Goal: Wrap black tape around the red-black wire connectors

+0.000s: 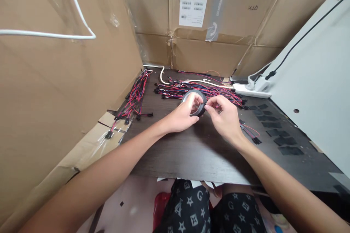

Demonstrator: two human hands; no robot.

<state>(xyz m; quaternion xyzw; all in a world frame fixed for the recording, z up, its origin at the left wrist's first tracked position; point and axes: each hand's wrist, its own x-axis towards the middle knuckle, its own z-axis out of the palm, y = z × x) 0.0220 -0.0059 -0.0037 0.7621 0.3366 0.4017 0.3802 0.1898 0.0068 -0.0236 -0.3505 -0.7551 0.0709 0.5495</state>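
My left hand [182, 115] grips a roll of black tape [195, 96] held on edge just above the dark table [191, 153], with fingers wrapped over its rim. My right hand [224, 114] is closed in a pinch at the right side of the roll, thumb and forefinger pressed at its outer layer. Directly behind the roll lies a pile of red, blue and black wire leads with black connectors [218, 93]. A second bundle of such leads [135, 96] lies along the left side of the table.
Cut strips of black tape [276, 131] lie in rows on the right of the table. A white power strip [253, 89] with a black cable sits at the back right. Cardboard walls [54, 98] close the left and back; a white panel [314, 91] closes the right.
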